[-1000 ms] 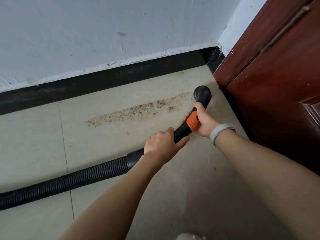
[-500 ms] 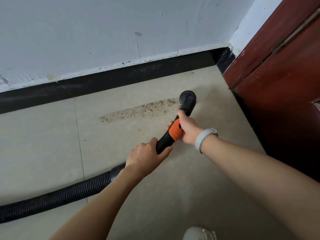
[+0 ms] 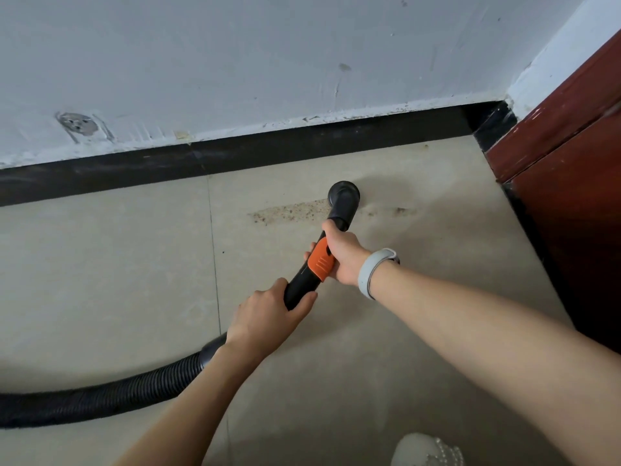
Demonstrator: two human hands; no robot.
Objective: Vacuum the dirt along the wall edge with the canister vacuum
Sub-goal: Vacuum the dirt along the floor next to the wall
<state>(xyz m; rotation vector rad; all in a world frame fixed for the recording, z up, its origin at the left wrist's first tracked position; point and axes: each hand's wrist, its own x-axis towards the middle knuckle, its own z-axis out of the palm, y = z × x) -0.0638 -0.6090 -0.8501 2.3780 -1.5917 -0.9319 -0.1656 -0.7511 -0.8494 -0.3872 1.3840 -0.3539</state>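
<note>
Both hands are holding the wand (image 3: 302,284): left hand (image 3: 268,317) behind, right hand (image 3: 342,253) ahead, fingers curling around it. The nozzle (image 3: 343,196) is sitting on the dirt (image 3: 289,211), near the baseboard (image 3: 235,156) and door (image 3: 571,196).

The hose (image 3: 100,396) runs off the edge at nine o'clock, so the canister is out of view. The left hand (image 3: 268,317) covers the tube's lower end, and the right hand (image 3: 342,255) hides part of the orange collar (image 3: 321,260). A pale shoe (image 3: 426,450) is cut off at six o'clock. The nozzle (image 3: 343,196) hides the floor under it.
</note>
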